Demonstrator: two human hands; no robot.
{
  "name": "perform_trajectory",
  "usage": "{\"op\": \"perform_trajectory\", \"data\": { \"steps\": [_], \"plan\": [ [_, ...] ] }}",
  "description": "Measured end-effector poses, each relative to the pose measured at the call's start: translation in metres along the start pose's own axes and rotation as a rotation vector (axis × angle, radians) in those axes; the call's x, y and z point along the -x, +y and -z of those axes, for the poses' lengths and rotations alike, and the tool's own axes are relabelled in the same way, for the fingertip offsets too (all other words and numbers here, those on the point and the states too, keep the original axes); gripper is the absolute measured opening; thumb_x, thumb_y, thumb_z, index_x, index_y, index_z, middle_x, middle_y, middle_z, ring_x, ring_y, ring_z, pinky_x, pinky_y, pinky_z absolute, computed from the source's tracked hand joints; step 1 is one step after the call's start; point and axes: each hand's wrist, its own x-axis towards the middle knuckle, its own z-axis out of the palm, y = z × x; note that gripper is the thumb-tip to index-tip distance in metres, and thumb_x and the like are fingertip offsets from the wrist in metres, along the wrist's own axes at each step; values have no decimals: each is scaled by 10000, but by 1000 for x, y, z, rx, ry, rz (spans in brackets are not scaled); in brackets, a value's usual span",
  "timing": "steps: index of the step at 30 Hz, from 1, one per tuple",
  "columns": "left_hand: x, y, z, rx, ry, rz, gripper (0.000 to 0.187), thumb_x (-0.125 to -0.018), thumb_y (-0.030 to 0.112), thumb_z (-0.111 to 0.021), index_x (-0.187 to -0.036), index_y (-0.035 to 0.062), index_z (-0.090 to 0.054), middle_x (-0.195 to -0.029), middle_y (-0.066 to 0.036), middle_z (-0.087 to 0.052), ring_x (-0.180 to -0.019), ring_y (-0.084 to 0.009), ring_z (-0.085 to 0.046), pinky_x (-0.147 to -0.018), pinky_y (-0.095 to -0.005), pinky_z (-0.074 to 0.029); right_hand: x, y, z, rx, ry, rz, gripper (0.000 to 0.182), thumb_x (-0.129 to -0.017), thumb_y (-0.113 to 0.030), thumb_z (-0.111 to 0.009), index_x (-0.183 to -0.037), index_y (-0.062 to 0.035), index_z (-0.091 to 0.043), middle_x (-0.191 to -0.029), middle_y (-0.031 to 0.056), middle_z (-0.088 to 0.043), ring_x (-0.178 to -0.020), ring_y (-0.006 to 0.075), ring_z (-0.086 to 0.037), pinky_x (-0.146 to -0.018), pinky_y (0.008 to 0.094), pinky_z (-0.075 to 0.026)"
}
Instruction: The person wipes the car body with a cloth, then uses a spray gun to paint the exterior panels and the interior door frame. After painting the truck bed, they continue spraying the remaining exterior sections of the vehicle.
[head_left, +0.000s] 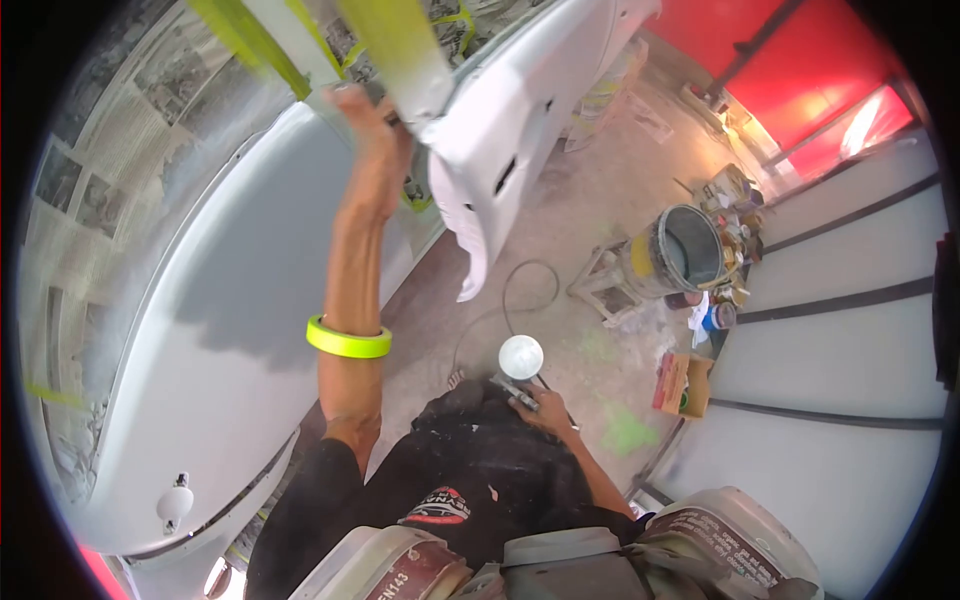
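My left hand (372, 125) is raised at the edge of a grey-white car panel (270, 250), its fingers near the base of a taped pillar; what they grip, if anything, is too unclear to tell. A roll of yellow-green tape (348, 338) hangs around my left forearm. Low in front of my body, my right hand (548, 412) is closed around a metal spray gun (515, 392) with a round white cup (521, 357) on top. Beside my left hand is a white panel (500, 140) with dark slots and a ragged lower edge.
Newspaper masking (120, 200) covers surfaces at the left. A grey bucket (690, 250) rests on a stand (605, 290) at the right, near cans and a cardboard box (683, 385). A thin hose (530, 265) loops over the floor. Respirator cartridges (715, 545) fill the bottom edge.
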Motion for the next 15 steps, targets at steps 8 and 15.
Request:
{"op": "perform_trajectory", "data": {
  "steps": [8, 15],
  "plan": [
    [2, 5, 38, -8, 130, -72, 1458, -668, 1043, -46, -1616, -60, -138, -1714, -155, -153, -1577, -304, -166, -1290, -401, -66, -46, 14, 28, -102, 34, -104, 508, -881, -427, -743, -1209, -39, -721, -966, 223, -748, -935, 394, -733, -825, 432, -571],
    [81, -49, -20, -482, 329, -322, 1259, -814, 963, -106, -1644, 15, -107, -1723, -165, -110, -1591, -324, -110, -1286, -473, -37, -87, 66, 80, -90, 66, -48, 435, -917, -306, -743, -1236, -12, -710, -783, 151, -710, -689, 142, -618, -675, 337, -520]
  ]
}}
